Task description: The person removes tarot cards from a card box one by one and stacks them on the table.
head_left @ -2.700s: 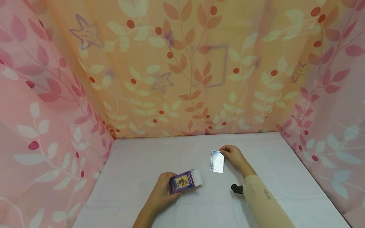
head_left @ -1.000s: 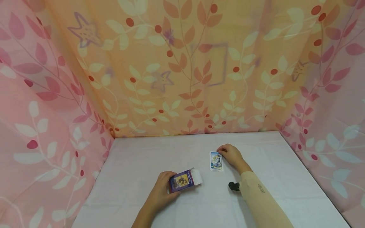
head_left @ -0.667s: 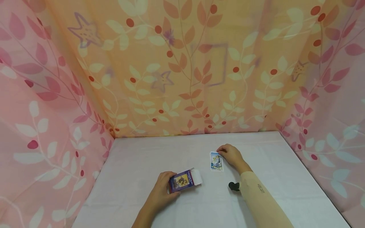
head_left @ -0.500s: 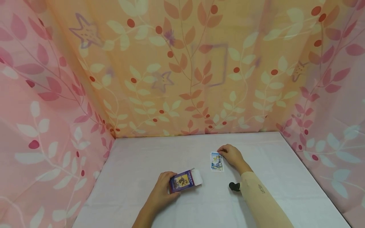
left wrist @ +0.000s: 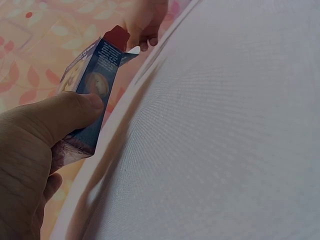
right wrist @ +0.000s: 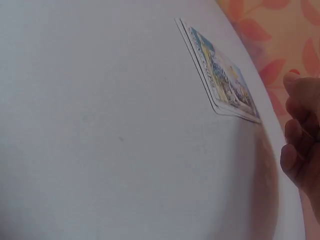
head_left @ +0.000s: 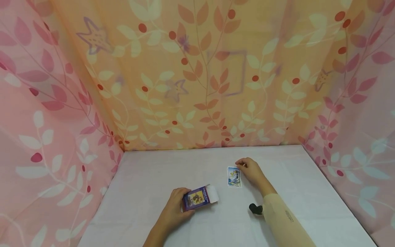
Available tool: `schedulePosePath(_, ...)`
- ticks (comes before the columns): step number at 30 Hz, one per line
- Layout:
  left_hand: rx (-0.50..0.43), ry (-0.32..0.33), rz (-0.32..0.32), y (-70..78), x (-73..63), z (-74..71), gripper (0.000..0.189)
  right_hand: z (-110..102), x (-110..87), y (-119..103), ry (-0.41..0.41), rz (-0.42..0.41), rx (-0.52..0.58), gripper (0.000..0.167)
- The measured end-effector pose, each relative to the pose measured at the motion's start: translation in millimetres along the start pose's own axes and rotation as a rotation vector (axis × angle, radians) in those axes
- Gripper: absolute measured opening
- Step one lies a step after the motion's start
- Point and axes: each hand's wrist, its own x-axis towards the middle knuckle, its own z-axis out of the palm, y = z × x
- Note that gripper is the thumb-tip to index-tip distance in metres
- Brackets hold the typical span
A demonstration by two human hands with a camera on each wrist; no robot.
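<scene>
My left hand (head_left: pixel 176 209) grips a purple card box (head_left: pixel 195 198), thumb on one side and fingers on the other. The box's white end flap (head_left: pixel 212 193) stands open and points right in the head view; its dark blue side shows in the left wrist view. A small stack of picture cards (head_left: pixel 234 177), slightly offset, lies face up on the table to the right of the box. Beside the stack's far right corner is my right hand (head_left: pixel 251 169), fingers loosely curled. In the right wrist view, that hand (right wrist: pixel 302 125) is apart from the cards (right wrist: pixel 225 75).
A white cloth covers the table (head_left: pixel 154 171). Leaf-patterned curtains (head_left: pixel 197 103) rise behind it and on both sides. A black knob-like piece (head_left: pixel 255 209) sticks out from the light sleeve (head_left: pixel 285 219) on the right forearm.
The top card, bright with glare and pinched at its corner 2.7 seconds ago, now lies with its picture showing. The right hand has come off the corner; the left hand and box hold their place.
</scene>
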Motion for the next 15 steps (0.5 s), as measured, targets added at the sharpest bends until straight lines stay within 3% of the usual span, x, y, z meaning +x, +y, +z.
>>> schedulePosePath(15, 0.008, -0.001, -0.011, -2.6, 0.8, 0.4, 0.078, 14, -38.8, -18, 0.082, -0.017, 0.083, 0.013)
